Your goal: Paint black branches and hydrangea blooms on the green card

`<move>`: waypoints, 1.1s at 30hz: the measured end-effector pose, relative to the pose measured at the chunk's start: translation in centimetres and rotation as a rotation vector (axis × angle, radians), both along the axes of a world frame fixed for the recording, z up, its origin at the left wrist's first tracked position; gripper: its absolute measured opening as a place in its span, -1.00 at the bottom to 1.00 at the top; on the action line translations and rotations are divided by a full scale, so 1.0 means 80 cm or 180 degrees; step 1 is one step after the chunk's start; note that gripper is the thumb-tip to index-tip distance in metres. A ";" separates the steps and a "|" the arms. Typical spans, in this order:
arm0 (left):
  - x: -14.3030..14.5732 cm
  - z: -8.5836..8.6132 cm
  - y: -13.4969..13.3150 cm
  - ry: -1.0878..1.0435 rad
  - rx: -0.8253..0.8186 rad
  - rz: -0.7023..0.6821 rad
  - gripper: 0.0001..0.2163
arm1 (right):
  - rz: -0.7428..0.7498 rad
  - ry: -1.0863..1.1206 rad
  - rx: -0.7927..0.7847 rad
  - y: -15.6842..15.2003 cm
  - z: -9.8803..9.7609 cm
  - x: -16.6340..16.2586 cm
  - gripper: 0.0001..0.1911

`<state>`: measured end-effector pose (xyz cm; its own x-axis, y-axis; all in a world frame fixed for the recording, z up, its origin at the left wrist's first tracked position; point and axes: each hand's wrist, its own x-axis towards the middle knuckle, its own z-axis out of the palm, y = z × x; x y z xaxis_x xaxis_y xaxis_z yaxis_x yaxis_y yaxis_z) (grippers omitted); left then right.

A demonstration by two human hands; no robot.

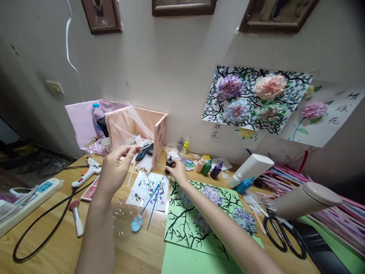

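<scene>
My right hand (180,173) grips a small dark paint bottle (168,164) with a pointed nozzle, upright at the back of the table. In front of the pink fabric box, my left hand (119,164) is raised with thumb and fingers pinched together; anything between them is too small to make out. Under my right forearm lies a green sheet (182,228) painted with black branches and bearing purple flower clusters (212,195). A paint-dabbed white paper (142,184) lies between my arms, with two blue brushes (153,205) across or beside it.
A pink box (121,127) stands at the back left. Green (207,167) and purple (216,170) paint bottles stand right of my right hand. Scissors (282,232) and a tumbler (305,199) are at the right. A glue gun (88,172) and looped black cable (40,224) lie left.
</scene>
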<state>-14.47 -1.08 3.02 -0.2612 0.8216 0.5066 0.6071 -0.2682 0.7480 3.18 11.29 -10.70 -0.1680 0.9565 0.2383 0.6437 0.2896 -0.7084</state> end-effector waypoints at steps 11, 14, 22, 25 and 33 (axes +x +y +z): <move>0.009 0.011 -0.009 0.0173 -0.0114 -0.0016 -0.72 | -0.1260 -0.1053 -0.0157 -0.044 0.051 0.214 -0.79; 0.022 0.016 -0.020 0.0318 -0.0150 -0.0149 -0.72 | -0.1582 -0.1038 -0.0245 -0.022 0.042 0.234 -0.63; 0.024 -0.008 -0.070 0.0410 -0.0457 -0.0385 -0.71 | -0.1462 -0.0748 0.0009 -0.001 0.036 0.227 -0.72; 0.021 -0.040 -0.086 0.0175 -0.0938 -0.0634 -0.66 | -0.1431 -0.0589 0.0202 -0.034 0.057 0.229 -0.66; 0.042 -0.105 -0.103 -0.2137 -0.2685 -0.1959 -0.47 | 0.1045 0.0456 0.1014 -0.186 0.123 0.124 -0.75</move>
